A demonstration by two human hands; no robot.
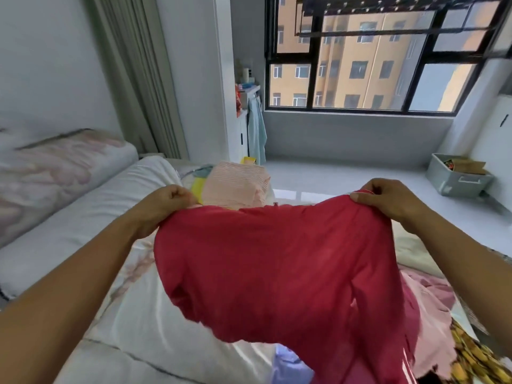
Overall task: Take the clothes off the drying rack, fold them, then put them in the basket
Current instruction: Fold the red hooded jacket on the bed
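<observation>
A red garment [277, 267] hangs spread out in front of me above the bed. My left hand [163, 206] grips its upper left corner and my right hand [385, 200] grips its upper right corner, both with curled fingers. Beyond it, a folded pink striped garment [235, 184] lies on the bed. A heap of unfolded clothes, pink [432, 309] and yellow patterned [471, 356], lies at the lower right. The drying rack [388, 12] hangs bare overhead by the window. A grey plastic bin [457, 178] sits on the floor at the right.
The white bed [83, 223] with a pillow [55, 167] fills the left and bottom. A cabinet with a pale blue cloth [256, 131] hanging from it stands by the wall. Open floor [346, 176] lies below the window.
</observation>
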